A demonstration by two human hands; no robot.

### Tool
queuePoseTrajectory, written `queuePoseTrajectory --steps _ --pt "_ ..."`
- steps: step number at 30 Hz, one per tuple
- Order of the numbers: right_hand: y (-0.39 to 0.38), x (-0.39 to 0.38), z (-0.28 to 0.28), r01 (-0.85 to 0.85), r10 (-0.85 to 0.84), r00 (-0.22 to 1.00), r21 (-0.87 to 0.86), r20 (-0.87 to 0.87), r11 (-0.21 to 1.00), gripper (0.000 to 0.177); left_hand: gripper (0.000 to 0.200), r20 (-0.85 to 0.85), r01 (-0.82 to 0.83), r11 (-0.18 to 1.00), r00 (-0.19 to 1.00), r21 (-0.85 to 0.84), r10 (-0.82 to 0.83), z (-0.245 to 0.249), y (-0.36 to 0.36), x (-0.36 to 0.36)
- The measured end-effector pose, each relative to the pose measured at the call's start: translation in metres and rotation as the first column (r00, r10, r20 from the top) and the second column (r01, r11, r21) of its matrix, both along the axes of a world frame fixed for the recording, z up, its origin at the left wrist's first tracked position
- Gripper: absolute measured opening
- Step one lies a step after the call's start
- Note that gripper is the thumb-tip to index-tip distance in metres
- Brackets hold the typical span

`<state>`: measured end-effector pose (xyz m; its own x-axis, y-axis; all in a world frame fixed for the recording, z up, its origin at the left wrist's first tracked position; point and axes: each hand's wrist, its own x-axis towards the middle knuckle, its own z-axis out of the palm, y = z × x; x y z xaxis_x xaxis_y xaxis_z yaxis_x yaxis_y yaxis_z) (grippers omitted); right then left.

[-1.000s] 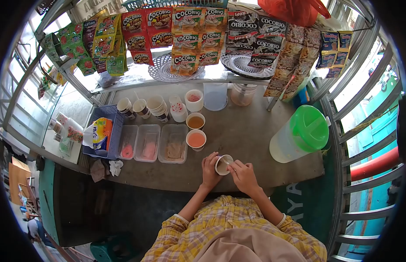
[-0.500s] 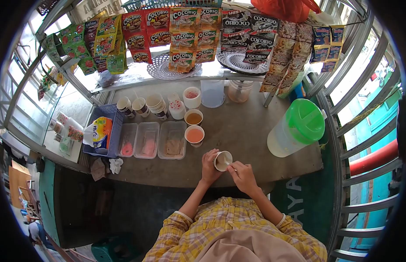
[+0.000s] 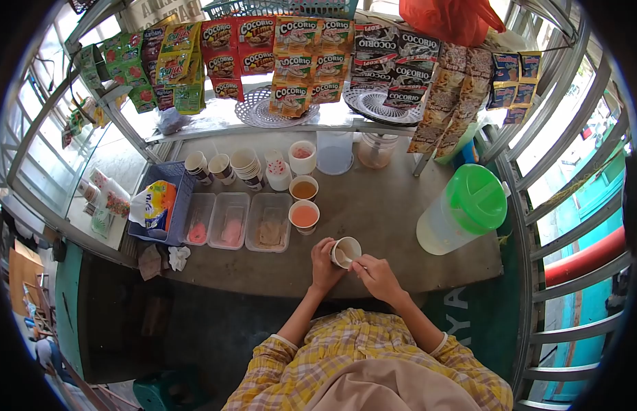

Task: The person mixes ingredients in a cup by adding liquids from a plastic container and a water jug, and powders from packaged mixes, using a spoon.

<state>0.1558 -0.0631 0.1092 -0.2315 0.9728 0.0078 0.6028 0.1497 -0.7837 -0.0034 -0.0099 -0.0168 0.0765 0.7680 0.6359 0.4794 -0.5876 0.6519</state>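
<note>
My left hand (image 3: 326, 269) is wrapped round a white paper cup (image 3: 347, 247), tilted so that its mouth faces up toward me near the counter's front edge. The fingers of my right hand (image 3: 376, 276) are closed at the cup's rim on a pale, thin spoon (image 3: 349, 259), whose lower end is inside the cup. Its exact shape is hard to make out. Beyond the cup stand a cup of pink drink (image 3: 304, 216) and a cup of amber drink (image 3: 304, 190).
Clear tubs of powder (image 3: 269, 222) and a blue basket (image 3: 181, 198) stand at left. Stacked paper cups (image 3: 245, 164) line the back. A green-lidded water jug (image 3: 462, 212) is at right. Sachet strips (image 3: 311, 65) hang above the far edge.
My view has shifted slightly. Both hands stay at the cup; the cup's mouth and the spoon inside it have changed angle a little.
</note>
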Motion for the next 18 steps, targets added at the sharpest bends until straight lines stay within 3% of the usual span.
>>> queuePoseTrajectory --steps 4,7,10,13,18 --pt "0.007 0.002 -0.006 0.027 -0.026 1.000 0.078 -0.016 0.997 0.020 0.082 -0.033 -0.042 0.999 0.999 -0.031 0.041 0.002 -0.002 0.000" --pt "0.010 0.001 -0.002 0.038 -0.050 0.997 0.185 0.056 0.982 0.021 0.083 -0.018 -0.025 1.000 1.000 -0.016 0.025 0.007 -0.002 0.000" --pt "0.012 0.004 0.008 0.006 -0.040 0.974 0.155 0.222 0.988 0.024 0.084 -0.012 0.006 0.999 1.000 -0.042 -0.006 0.009 -0.001 0.000" --pt "0.012 0.009 -0.005 -0.004 -0.045 0.975 0.218 0.217 0.976 0.022 0.085 0.005 0.044 0.999 0.999 -0.029 -0.044 0.008 0.001 0.001" --pt "0.010 0.016 -0.013 -0.034 0.022 0.995 0.121 0.102 0.992 0.022 0.083 -0.015 0.117 0.992 0.993 -0.040 -0.118 0.011 0.003 0.003"
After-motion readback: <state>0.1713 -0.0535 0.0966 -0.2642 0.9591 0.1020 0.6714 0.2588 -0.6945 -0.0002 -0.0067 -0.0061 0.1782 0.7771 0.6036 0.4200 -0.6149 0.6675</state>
